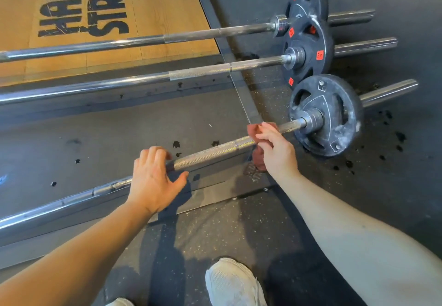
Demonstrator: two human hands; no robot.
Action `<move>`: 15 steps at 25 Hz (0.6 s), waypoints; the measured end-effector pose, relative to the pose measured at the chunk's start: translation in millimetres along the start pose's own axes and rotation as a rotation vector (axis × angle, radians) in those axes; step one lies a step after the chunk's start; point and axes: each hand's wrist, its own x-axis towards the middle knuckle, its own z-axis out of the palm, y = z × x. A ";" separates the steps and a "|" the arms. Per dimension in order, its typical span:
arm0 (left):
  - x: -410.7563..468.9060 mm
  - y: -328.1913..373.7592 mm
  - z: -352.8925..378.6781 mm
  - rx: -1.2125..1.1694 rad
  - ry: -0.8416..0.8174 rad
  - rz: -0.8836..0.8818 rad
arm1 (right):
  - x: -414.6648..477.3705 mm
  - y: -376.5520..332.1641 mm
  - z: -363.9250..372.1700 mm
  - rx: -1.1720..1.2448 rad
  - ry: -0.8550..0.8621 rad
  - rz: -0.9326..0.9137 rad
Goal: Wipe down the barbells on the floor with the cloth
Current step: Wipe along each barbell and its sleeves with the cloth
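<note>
Two hands, left (pixel 153 181) over barbell (pixel 210 155), right (pixel 277 152) pinching cloth (pixel 254 132)

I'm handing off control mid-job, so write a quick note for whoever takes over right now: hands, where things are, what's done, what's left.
Left hand: fingers curled over the shaft of the nearest barbell, apparently steadying it.
Right hand: pinches the red cloth around the same shaft, close to its plate.
Middle barbell and far barbell lie beyond it, with neither hand on them.
Done: the cloth is on the nearest bar; how much is already clean cannot be told.
Left: probably the rest of this shaft, then the other two.
</note>
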 end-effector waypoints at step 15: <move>33.3 28.5 15.5 0.061 -0.193 -0.119 | -8.6 -0.7 -27.5 0.023 0.358 0.127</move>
